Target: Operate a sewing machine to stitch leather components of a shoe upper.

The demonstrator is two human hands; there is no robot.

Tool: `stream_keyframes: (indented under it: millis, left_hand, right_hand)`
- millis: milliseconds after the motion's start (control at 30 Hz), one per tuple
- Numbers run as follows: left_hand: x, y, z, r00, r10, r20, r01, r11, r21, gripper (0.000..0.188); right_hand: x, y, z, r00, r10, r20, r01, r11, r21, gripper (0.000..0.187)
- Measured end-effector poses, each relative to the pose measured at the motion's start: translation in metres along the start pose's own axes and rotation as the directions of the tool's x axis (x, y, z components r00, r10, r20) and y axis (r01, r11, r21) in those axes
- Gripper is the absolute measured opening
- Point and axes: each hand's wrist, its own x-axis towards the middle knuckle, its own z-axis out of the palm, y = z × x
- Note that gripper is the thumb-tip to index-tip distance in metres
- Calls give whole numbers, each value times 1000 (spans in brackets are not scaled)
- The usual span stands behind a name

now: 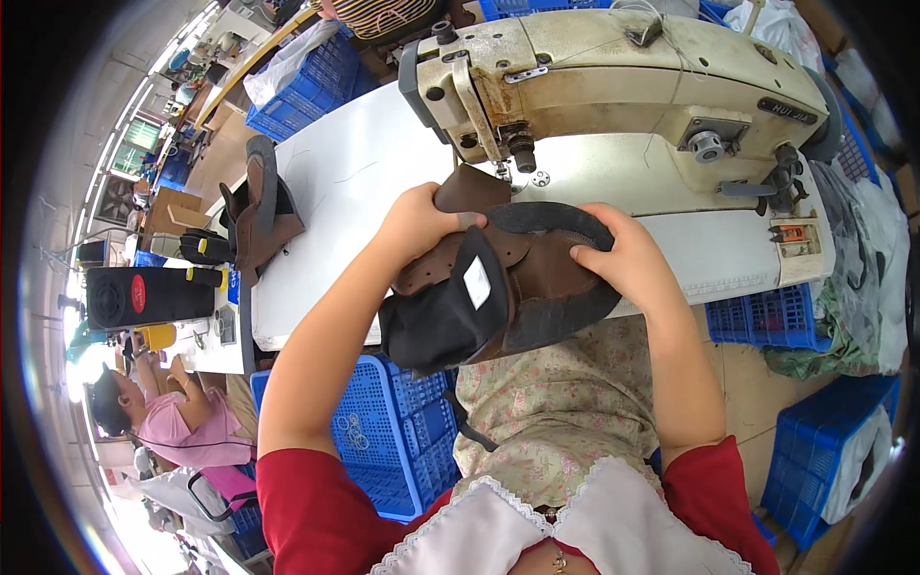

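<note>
A brown leather shoe upper (551,264) with a black lining (441,321) and a white label is held in front of me, at the near edge of the sewing machine's table. My left hand (422,225) grips its left side, thumb on top near a brown leather flap (471,192). On the right, my right hand (628,259) closes round the dark curved edge, with the thumb pressing on the leather. The flap reaches under the needle area of the cream sewing machine (613,77). Fingers beneath the upper are hidden.
Another brown and black shoe upper (264,216) rests at the left of the white table (359,153). A blue crate (383,436) stands below the table by my left arm. More blue crates (824,460) are at the right. A person in pink (192,422) sits at far left.
</note>
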Motion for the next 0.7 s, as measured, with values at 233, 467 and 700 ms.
stream_keyframes:
  millis: [233, 467, 700]
  left_hand:
    - [14, 2, 16, 1000, 4, -17, 3, 914, 406, 69]
    - [6, 18, 22, 998, 18, -62, 15, 869, 494, 66]
    - [7, 1, 16, 995, -16, -99, 55, 912, 407, 60]
  right_hand:
    - [5, 0, -2, 987, 141, 78, -115, 955, -273, 47]
    - [51, -13, 16, 978, 29, 206, 124, 713, -690, 48]
    - [41, 36, 36, 881, -411, 233, 442, 542, -715, 38]
